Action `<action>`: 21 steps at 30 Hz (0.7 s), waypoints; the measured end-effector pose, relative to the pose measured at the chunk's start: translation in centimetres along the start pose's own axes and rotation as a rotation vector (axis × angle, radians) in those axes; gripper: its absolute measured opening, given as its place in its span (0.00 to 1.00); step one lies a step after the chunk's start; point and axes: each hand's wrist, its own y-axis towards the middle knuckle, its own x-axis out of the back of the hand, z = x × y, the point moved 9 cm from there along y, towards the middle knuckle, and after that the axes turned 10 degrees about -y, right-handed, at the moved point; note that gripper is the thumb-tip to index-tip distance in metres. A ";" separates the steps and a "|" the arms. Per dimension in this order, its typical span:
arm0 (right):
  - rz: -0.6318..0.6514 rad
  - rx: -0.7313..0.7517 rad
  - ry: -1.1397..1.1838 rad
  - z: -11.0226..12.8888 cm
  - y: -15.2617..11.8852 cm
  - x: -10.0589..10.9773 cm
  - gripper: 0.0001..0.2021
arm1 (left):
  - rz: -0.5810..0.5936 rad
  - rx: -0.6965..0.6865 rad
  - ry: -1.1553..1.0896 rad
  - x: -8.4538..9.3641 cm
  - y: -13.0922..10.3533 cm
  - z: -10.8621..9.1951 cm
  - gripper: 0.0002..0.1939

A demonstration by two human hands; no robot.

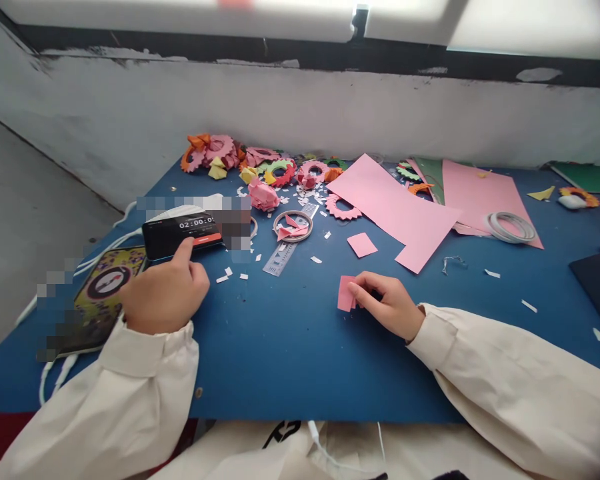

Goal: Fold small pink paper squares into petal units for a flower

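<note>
Bench point(260, 360): one, blue, under everything listed.
Big pink sheets: two. Notched one point(390, 200) far centre-right, second point(485, 193) farther right; probably set back so the near side is workable.
Patterned-screen device point(93, 303): one, left, cables beside it.
Left hand point(160, 293): index finger on the phone; other fingers curled, grip closure can't tell.
Right hand point(387, 303): grip together, clamped on the small pink piece, likely just to steady it by one edge.
Phone point(163, 233): one, left, timer screen tilted toward the person, probably for easy reading and tapping.
Ruler point(279, 260): one, centre, partly under the scrap-filled roll.
Tape rolls: scrap-filled one point(276, 229) centre, maybe doubling as a holder; clear ones point(519, 238) right, on the second sheet, overlap, no exact count.
Toothed paper rings point(334, 208): about ten, mostly far side; overlaps, no exact count.
Loose pink square point(363, 245): one, between notched sheet and right hand.
Small pink piece point(346, 293): near centre-right, in right grip; layers can't tell.
White scraps point(316, 260): too many for a sure count, mostly centre, a few right.
</note>
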 end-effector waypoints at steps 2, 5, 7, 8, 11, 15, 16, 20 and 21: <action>0.001 -0.001 -0.005 0.0 0.0 0.0 0.15 | 0.012 -0.013 0.041 -0.1 0.0 -0.1 0.26; 0.002 -0.006 -0.010 -0.1 0.0 0.0 0.16 | 0.032 -0.012 0.079 0.2 0.1 -0.5 0.26; 0.003 -0.008 -0.011 -0.1 0.0 0.0 0.16 | 0.062 0.020 0.065 0.4 0.1 -0.6 0.26; 0.003 -0.008 -0.012 -0.1 0.0 -0.1 0.16 | 0.087 0.041 0.054 0.4 0.2 -0.6 0.26; 0.003 -0.006 -0.014 -0.2 0.0 0.0 0.16 | 0.125 0.071 0.039 0.5 0.3 -0.9 0.26; 0.003 0.000 -0.018 -0.1 0.1 -0.1 0.16 | 0.150 0.014 -0.345 0.2 -0.3 -2.9 0.25; 0.002 0.003 -0.019 0.0 0.1 -0.1 0.16 | 0.176 -0.024 -0.427 0.0 -0.7 -3.9 0.24; -0.003 0.030 -0.013 0.3 0.1 -0.1 0.16 | 0.424 -0.254 -0.746 -1.5 -3.4 -10.0 0.17; -0.006 0.038 -0.008 0.4 0.1 -0.1 0.16 | 0.487 -0.299 -0.825 -1.7 -4.1 -11.6 0.16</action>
